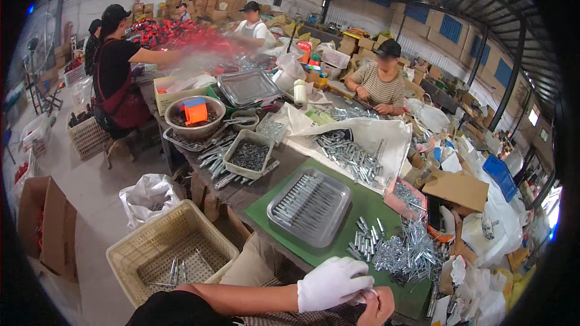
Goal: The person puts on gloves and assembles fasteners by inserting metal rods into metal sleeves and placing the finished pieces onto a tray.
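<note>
While hands meet, gloved left hand (331,284) curled, bare right hand (377,306) closed, contents unclear.

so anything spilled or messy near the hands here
Yes: a tangled heap of small metal parts lies loose on the green mat beside the tidy clear tray, just beyond the gloved left hand and bare right hand.

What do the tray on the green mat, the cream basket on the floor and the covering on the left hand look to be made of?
The tray looks like clear or grey glossy plastic, though metal is possible: its rim shines. The cream basket looks like moulded matte plastic with a perforated lattice. The left hand wears a white glove, apparently soft knit fabric, matte and wrinkled. The green mat looks like dull felt or rubber.
</note>
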Motion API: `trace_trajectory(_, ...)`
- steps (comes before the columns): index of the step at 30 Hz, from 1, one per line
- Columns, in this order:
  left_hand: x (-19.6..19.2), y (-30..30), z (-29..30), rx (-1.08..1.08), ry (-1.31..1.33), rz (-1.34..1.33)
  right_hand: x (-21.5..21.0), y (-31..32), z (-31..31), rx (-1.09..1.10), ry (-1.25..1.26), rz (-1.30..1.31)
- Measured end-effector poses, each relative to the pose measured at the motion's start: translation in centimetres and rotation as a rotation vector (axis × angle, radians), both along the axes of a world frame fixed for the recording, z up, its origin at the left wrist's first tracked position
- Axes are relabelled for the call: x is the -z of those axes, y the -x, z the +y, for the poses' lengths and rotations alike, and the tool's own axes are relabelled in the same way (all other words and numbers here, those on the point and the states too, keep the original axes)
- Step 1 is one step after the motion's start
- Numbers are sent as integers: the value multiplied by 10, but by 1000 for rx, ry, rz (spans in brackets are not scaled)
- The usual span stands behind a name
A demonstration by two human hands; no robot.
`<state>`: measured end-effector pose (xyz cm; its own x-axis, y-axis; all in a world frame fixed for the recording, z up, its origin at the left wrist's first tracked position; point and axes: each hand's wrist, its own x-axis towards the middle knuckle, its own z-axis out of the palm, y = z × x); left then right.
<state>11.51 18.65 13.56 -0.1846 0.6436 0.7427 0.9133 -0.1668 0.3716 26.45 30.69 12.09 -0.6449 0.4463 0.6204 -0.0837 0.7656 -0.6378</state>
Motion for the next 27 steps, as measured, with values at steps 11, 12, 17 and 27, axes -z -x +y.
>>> trace_trajectory(11, 22, -1, 6, 72, 3, -561, -11, 21, -20, -47, -608, 85)
trace_trajectory(12, 24, -3, 7, 56, -7, -580, -1, 20, -16, 24, -514, 11)
trace_trajectory(17, 26, -3, 10, 36, -181, -234, 22, 20, 2, 48, -212, -510)
trace_trajectory(27, 32, -39, 25, 376, 24, -328, -18, 62, 57, -311, -289, -94)
